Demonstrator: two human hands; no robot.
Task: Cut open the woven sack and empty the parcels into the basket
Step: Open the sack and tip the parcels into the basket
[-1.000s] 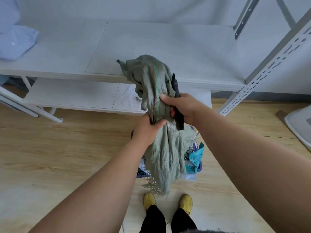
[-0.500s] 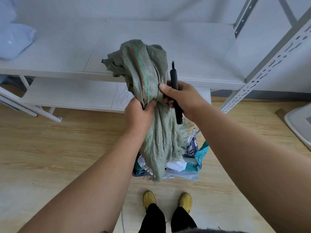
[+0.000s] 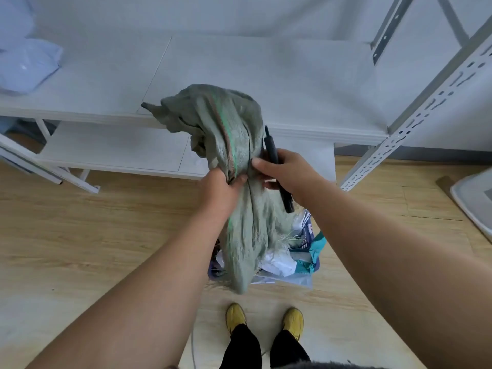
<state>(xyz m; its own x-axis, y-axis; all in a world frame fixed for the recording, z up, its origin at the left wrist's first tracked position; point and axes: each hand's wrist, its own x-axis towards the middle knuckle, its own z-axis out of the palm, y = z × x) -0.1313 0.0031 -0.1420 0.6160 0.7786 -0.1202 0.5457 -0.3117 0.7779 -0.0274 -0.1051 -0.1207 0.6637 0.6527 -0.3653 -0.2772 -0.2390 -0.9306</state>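
woven sack (image 3: 234, 145) bunched between both hands' fingers (image 3: 241, 179), above basket (image 3: 315, 262)

A pale grey shelf unit (image 3: 266, 75) spans the background, its upper board above a lower board (image 3: 114, 150) near the light wooden floor (image 3: 80, 235). A perforated metal upright (image 3: 415, 121) slants at the right. A light blue plastic bag (image 3: 26, 67) lies on the upper board's left end. Yellow shoes (image 3: 235, 316) and black trousers (image 3: 245, 350) show below. A white tray-like object (image 3: 476, 198) sits at the right edge.
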